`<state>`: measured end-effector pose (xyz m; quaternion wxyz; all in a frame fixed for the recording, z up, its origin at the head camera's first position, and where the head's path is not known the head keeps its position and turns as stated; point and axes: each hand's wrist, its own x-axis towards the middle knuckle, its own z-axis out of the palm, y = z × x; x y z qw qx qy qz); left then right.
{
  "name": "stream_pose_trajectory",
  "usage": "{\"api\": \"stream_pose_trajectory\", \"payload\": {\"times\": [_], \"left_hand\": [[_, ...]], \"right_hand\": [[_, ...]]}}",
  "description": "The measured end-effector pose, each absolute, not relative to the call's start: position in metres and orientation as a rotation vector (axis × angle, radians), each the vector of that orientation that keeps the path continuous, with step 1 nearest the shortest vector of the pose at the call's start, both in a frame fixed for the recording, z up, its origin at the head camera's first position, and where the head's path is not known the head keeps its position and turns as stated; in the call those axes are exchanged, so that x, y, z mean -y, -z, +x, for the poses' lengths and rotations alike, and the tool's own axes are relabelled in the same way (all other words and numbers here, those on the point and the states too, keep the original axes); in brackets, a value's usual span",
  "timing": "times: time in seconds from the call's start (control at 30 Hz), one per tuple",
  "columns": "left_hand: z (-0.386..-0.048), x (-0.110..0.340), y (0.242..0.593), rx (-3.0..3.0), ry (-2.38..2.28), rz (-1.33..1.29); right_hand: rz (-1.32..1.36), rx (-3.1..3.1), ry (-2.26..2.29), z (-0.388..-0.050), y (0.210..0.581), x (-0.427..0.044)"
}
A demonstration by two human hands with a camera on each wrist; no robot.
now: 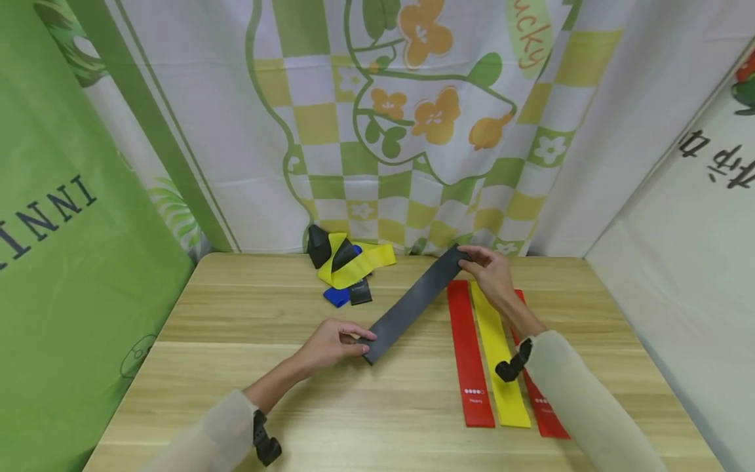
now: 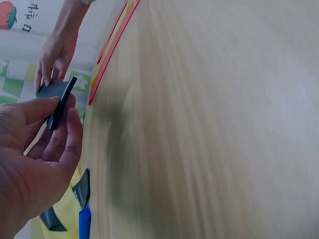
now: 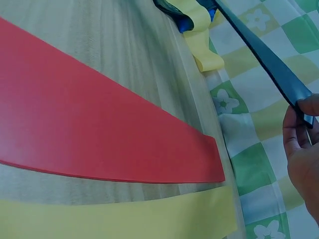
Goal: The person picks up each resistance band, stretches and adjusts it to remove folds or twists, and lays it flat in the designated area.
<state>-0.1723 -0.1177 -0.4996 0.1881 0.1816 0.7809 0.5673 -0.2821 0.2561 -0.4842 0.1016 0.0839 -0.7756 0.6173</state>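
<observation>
Currently, both hands share one dark grey flat loop band (image 1: 415,301), held up off the wood-grain tabletop (image 1: 265,380) on a slant. The left hand (image 1: 330,342) pinches its nearer end between thumb and fingers; in the left wrist view the band's edge shows between thumb and fingertips. The right hand (image 1: 492,272) pinches the farther end, also thumb against fingers. Between the hands the band runs flat and fairly straight.

Right of the left hand, and on the near side of the right hand: three flat bands laid side by side, lengthwise away from the person. Leftmost, a red band (image 1: 474,360), printed "Heavy" with a row of dots at its near end; next, a yellow band (image 1: 498,354); then a second red band (image 1: 545,413), partly covered by the right forearm and sleeve (image 1: 580,393).

Beyond the left hand, and left of the right hand: a loose heap near the table's far edge. It holds a twisted yellow strip (image 1: 360,262), a black folded piece (image 1: 319,246) and a blue piece (image 1: 336,297). Beyond the right hand hangs a checkered floral curtain (image 1: 425,196).
</observation>
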Motion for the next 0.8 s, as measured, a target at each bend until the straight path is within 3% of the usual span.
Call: {"api": "stream_pose_trajectory", "payload": {"times": [0.8], "left_hand": [[-0.148, 0.053, 0.508, -1.94, -1.531, 0.479]], "right_hand": [[0.137, 2.4, -1.891, -0.3, 0.479, -0.244]]}}
